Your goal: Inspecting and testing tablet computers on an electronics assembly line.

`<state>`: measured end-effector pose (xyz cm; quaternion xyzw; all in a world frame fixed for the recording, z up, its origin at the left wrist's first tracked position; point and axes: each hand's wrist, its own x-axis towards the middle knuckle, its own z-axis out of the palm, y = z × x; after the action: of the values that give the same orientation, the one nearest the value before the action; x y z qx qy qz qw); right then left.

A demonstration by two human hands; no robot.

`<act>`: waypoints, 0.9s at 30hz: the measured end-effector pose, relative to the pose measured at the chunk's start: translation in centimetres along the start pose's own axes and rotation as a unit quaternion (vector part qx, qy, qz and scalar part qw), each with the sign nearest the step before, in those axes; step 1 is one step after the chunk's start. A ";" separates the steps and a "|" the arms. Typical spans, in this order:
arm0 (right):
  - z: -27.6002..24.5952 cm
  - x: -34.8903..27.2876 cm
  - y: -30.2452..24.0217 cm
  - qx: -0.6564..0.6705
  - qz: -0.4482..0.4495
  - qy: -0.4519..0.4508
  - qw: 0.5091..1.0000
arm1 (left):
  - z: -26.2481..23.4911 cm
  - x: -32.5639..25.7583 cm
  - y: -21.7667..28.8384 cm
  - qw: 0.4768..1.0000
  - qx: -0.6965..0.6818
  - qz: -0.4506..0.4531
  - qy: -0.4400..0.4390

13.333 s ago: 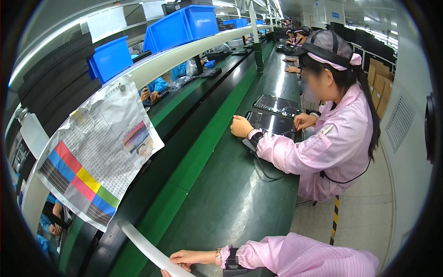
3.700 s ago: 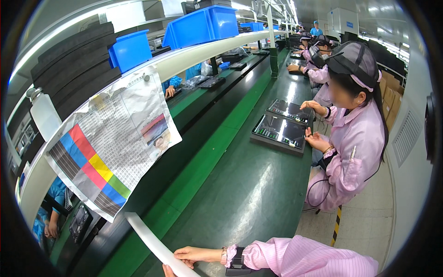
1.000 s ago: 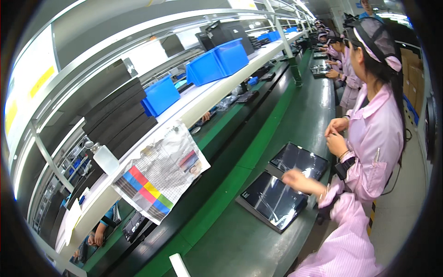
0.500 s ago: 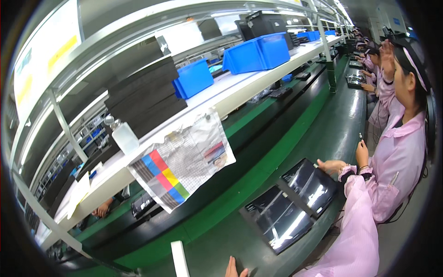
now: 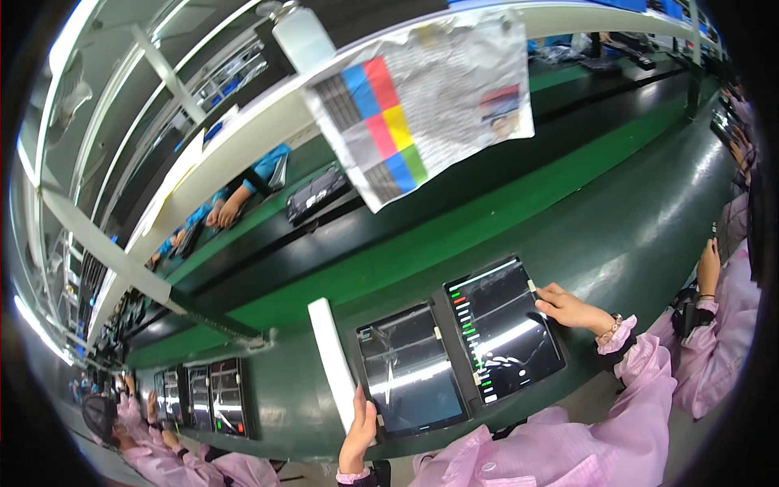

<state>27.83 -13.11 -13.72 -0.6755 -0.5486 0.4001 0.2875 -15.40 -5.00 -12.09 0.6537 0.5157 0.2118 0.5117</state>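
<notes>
Two dark flat screen panels lie side by side on the green belt in front of me. The left panel (image 5: 410, 373) is dark, and the right panel (image 5: 503, 329) shows coloured marks along its left edge. My left hand (image 5: 357, 430) grips the near end of a long white strip (image 5: 331, 361) that lies against the left panel's left edge, thumb by the panel. My right hand (image 5: 568, 307), in a pink sleeve with a wrist strap, rests its fingertips on the right panel's far right edge beside a small white tab (image 5: 531, 286).
A co-worker's hand and pink sleeve (image 5: 714, 280) are at the right. More workers with several panels (image 5: 211, 398) sit at lower left. A colour-chart sheet (image 5: 422, 105) hangs from the white shelf (image 5: 235, 154) above the belt. People work on the far side (image 5: 227, 207).
The view has swung down and left onto the belt. The two panels now lie directly before me, my right hand has come onto the right panel, and my left hand and the strip sit beside the left one.
</notes>
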 end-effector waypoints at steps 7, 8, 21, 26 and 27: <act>3.3 0.1 -6.5 -0.302 -0.121 0.177 0.929 | -2.6 -0.5 1.4 0.986 0.118 0.110 0.033; 3.7 0.5 -7.1 -0.327 -0.143 0.177 0.917 | -2.8 0.0 2.1 0.980 0.152 0.120 0.036; 4.7 1.2 -9.0 -0.376 -0.129 0.159 0.903 | -4.0 2.8 4.7 0.917 0.361 0.167 0.025; 5.1 0.0 -9.3 -0.349 -0.112 0.167 0.915 | -4.8 3.4 4.2 0.907 0.381 0.175 0.034; 5.3 -0.2 -9.4 -0.336 -0.107 0.166 0.921 | -4.8 3.5 4.3 0.906 0.383 0.179 0.027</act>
<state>18.53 -11.42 -8.63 -0.7263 -0.6644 0.0412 0.1714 -15.96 0.50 -7.35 0.8748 0.4450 0.1038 0.1613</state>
